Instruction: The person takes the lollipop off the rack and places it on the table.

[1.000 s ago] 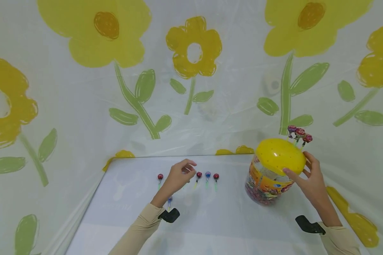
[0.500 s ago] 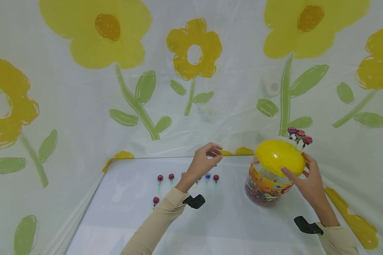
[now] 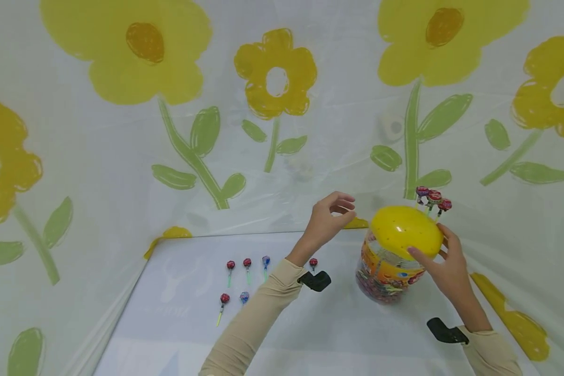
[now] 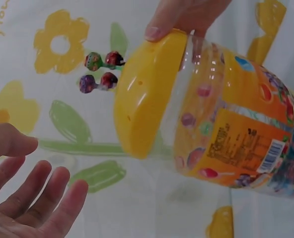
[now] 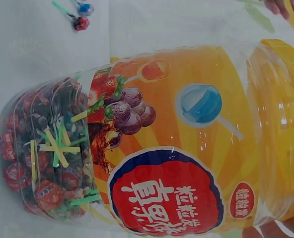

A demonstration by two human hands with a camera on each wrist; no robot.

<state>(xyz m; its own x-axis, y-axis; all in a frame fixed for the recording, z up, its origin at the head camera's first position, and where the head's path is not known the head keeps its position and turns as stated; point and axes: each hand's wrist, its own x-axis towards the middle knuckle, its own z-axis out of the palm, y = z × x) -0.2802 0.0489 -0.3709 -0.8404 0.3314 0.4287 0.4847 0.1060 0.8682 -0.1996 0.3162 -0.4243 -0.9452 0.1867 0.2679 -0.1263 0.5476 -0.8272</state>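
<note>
Head view: right hand (image 3: 444, 261) grips the yellow lid (image 3: 406, 230) of the candy jar (image 3: 387, 274), right of centre on the desk (image 3: 178, 334). Jar sits tilted toward the left hand (image 3: 326, 222), which hovers just left of the lid with fingers loosely spread, holding nothing. Three lollipops (image 3: 432, 197) are stuck in the lid's far edge. Risks: the tilt tips the jar; a bump knocks those three loose. Loose lollipops (image 3: 246, 263) lie lower left, near the sleeve.
</note>
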